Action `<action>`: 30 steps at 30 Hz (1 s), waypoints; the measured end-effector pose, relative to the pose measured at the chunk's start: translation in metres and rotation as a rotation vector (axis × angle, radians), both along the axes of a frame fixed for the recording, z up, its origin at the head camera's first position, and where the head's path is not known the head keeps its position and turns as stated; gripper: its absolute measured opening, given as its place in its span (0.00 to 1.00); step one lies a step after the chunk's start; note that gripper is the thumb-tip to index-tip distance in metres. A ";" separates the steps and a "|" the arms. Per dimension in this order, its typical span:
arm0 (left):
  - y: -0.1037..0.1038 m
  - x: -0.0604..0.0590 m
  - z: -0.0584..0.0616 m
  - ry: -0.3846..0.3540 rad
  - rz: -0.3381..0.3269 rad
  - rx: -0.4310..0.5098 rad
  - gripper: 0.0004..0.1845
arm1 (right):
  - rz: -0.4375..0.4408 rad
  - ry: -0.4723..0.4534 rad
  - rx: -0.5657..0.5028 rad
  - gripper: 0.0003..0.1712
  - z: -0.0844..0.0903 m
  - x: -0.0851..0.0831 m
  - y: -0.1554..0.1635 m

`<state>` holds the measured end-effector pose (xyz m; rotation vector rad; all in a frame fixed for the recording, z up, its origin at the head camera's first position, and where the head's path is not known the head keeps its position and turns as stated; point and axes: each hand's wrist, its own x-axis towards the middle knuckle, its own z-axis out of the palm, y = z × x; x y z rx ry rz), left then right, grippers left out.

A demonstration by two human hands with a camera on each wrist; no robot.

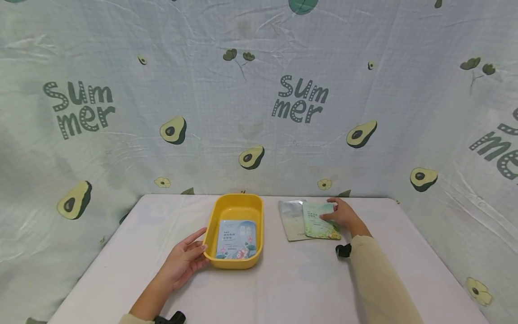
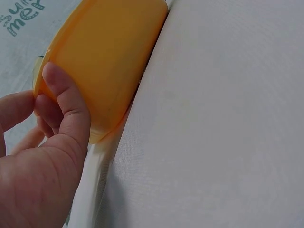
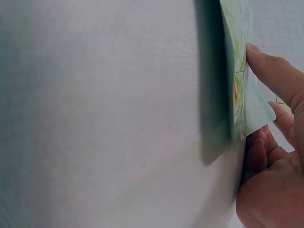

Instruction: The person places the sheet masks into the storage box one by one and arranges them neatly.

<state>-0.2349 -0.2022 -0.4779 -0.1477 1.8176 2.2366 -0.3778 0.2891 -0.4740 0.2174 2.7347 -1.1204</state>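
Note:
A yellow tray [image 1: 235, 263] stands on the table, and my left hand [image 1: 187, 261] pinches its left rim near the front corner. In the left wrist view the thumb lies on the outer wall of the tray [image 2: 109, 57]. A blue sheet mask packet [image 1: 236, 239] with pink flowers lies flat inside it. On the right, my right hand [image 1: 344, 215] pinches the right edge of a green sheet mask packet [image 1: 317, 220]. That packet [image 3: 240, 80] is lifted at this edge, thumb on its face. It partly covers a silver-beige packet [image 1: 291, 222].
White cloth covers the table [image 1: 291, 288]. Behind and at both sides hangs a pale curtain [image 1: 210, 99] printed with avocados and lettering. A black wrist strap piece [image 1: 343, 250] sits by the right sleeve [image 1: 374, 274]; another [image 1: 171, 318] is at the left wrist.

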 end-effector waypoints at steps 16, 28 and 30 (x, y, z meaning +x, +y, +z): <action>-0.001 -0.001 -0.002 0.001 0.006 -0.006 0.36 | -0.010 0.035 0.000 0.46 -0.006 -0.002 0.001; 0.000 -0.001 -0.001 -0.007 0.010 -0.006 0.36 | -0.023 0.055 -0.017 0.46 -0.006 0.003 -0.002; 0.000 -0.001 -0.001 -0.006 0.008 -0.002 0.36 | -0.023 0.055 -0.013 0.46 -0.006 0.003 -0.002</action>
